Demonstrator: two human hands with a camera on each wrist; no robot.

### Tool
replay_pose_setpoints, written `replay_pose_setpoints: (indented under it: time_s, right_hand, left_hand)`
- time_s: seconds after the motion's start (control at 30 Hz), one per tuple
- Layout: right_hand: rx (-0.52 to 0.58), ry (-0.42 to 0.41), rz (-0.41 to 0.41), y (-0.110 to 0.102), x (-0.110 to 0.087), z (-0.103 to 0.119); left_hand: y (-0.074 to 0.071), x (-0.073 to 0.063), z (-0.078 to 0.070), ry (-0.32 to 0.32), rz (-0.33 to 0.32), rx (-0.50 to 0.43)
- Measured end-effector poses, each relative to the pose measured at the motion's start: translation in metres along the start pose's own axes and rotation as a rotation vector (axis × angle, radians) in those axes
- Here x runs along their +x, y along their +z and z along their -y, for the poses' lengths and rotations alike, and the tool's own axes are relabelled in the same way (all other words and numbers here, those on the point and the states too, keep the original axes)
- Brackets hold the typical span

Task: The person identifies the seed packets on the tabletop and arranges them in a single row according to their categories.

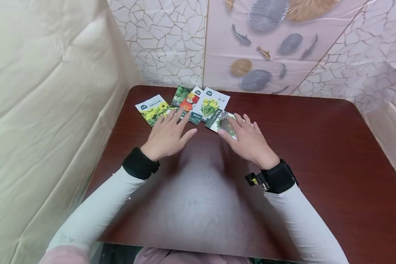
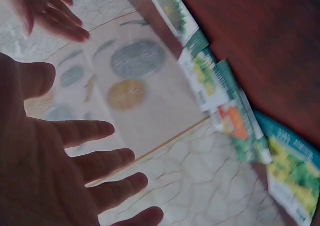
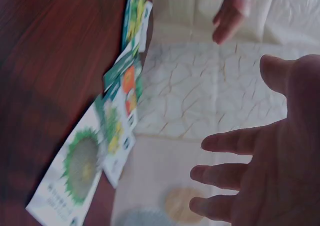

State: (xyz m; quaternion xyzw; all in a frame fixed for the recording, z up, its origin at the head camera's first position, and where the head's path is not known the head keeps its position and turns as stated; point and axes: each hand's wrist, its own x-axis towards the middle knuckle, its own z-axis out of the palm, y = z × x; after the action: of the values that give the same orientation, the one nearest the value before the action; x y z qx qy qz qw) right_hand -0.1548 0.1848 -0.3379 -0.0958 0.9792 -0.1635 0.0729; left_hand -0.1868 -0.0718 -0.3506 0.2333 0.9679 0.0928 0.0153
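Observation:
Several flat seed packets lie fanned and partly overlapping near the table's back edge. At the left is one with yellow flowers (image 1: 151,110); a red-and-orange flower packet (image 1: 190,101) and a white packet with yellow blooms (image 1: 211,104) lie in the middle. A packet with a round, green-edged picture (image 3: 80,171) lies nearest my right hand (image 1: 249,141), which partly covers it in the head view. My left hand (image 1: 166,135) is spread in front of the left and middle packets. Both wrist views show straight, parted fingers apart from the packets, holding nothing.
The dark reddish-brown table (image 1: 316,146) has rounded back corners. Behind it hangs a patterned cloth (image 1: 171,44) with a pink panel (image 1: 224,47). A cream drape (image 1: 52,128) borders the left side. Black bands (image 1: 140,163) circle both wrists.

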Motion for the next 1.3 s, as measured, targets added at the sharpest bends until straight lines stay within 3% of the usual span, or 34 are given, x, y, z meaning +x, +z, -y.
replay_pose_setpoints:
  time_s: [0.2,0.37,0.5,0.63,0.8,0.9,1.03,1.3]
  right_hand:
    - [0.115,0.069,-0.121,0.014,-0.002,-0.039]
    - [0.126,0.143,-0.165,0.034,0.001,-0.066]
    - [0.099,0.191,-0.151,0.055,0.007,-0.07]
    - [0.086,0.248,-0.135,0.069,0.018,-0.063]
    - [0.079,0.321,-0.129,0.076,0.027,-0.063]
    - [0.078,0.349,-0.148,0.081,0.033,-0.061]
    - [0.07,0.359,-0.176,0.084,0.036,-0.062]
    - [0.06,0.393,-0.189,0.086,0.04,-0.066]
  left_hand:
    - [0.025,0.05,0.003,0.085,0.014,-0.051]
    - [0.043,0.114,-0.013,0.193,0.064,-0.102]
    - [0.062,0.165,-0.029,0.237,0.134,-0.122]
    - [0.075,0.198,-0.043,0.237,0.161,-0.129]
    - [0.08,0.216,-0.068,0.261,0.152,-0.133]
    - [0.082,0.218,-0.069,0.278,0.146,-0.128]
    - [0.088,0.228,-0.069,0.253,0.157,-0.139]
    - [0.09,0.238,-0.068,0.208,0.236,-0.207]
